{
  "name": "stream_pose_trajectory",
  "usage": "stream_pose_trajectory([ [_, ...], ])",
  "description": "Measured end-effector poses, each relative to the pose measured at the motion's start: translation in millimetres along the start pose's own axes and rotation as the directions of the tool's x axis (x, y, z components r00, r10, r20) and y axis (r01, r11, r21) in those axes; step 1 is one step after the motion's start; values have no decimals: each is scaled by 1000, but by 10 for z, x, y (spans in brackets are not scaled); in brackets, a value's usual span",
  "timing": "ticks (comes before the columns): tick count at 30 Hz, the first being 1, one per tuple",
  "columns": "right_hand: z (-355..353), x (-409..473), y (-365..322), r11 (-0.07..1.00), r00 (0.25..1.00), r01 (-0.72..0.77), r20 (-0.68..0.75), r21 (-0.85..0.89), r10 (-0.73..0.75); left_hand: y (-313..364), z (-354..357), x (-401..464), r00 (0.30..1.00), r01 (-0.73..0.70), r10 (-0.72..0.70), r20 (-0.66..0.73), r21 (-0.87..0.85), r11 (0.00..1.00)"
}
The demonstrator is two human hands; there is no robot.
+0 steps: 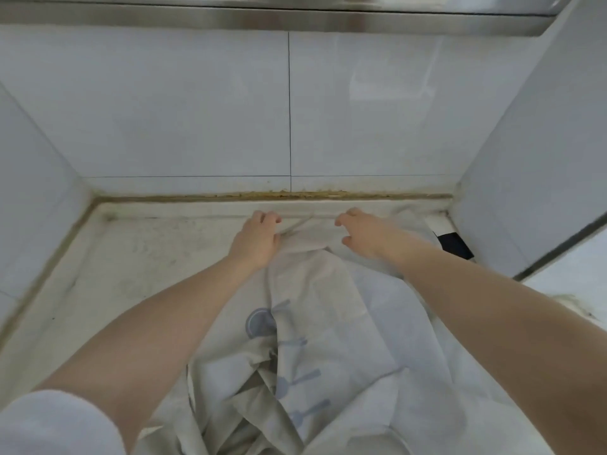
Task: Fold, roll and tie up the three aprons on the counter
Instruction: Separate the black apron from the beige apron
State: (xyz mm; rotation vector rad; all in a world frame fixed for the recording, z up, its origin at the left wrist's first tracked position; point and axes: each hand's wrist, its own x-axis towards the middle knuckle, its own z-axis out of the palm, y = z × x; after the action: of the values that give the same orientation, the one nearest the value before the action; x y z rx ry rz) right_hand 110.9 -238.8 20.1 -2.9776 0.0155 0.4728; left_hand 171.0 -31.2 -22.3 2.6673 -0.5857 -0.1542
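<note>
Apron: a pale, creased apron (328,323) lies spread on the counter (131,264) in front of me, running from the near edge to the back wall; it carries a faint blue print of a round plate and utensils near the middle.
Top edge of the apron: bunched into a narrow fold just short of the back wall, between my two hands.
Strap: a thin fabric strap (295,224) runs along the back edge of the counter from the bunched part; I cannot tell where it ends.
My left hand: my left hand (258,239) rests on the apron's far left corner, fingers curled and pinching the cloth.
My right hand: my right hand (364,234) sits on the far right of the fold, fingers bent down on the cloth; whether they grip it or only press it I cannot tell.
Other cloth: more pale fabric lies under my right forearm, and I cannot tell if it is a separate apron.
Counter: light, stained stone with a brownish seam along the white tiled wall (197,110).
Right corner: a black and white thing (455,244) is against the side wall.
Sleeve: a white sleeve (56,425) covers my left upper arm.
</note>
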Motion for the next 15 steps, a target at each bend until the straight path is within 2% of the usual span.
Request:
stream_pose_trajectory([
  [2,27,185,11,999,999,21,30,24,-22,-103,32,167,966,97,-103,235,39,995],
  [4,58,303,3,992,996,36,76,117,-45,-179,74,212,885,70,-97,455,77,995],
  [6,118,430,10,973,990,22,130,229,-52,-268,190,233,805,78,-59,590,-8,997],
  [8,173,518,20,952,984,-21,175,307,-34,-305,301,219,777,131,-9,630,-148,980],
  [11,321,636,-7,876,958,-176,283,448,48,-230,345,184,699,164,87,710,-277,947],
  [13,393,682,-62,868,930,-225,365,443,55,-154,283,154,658,327,98,746,-401,855],
  [15,394,677,-66,908,914,-192,405,372,27,-140,229,139,633,432,93,768,-451,781],
])
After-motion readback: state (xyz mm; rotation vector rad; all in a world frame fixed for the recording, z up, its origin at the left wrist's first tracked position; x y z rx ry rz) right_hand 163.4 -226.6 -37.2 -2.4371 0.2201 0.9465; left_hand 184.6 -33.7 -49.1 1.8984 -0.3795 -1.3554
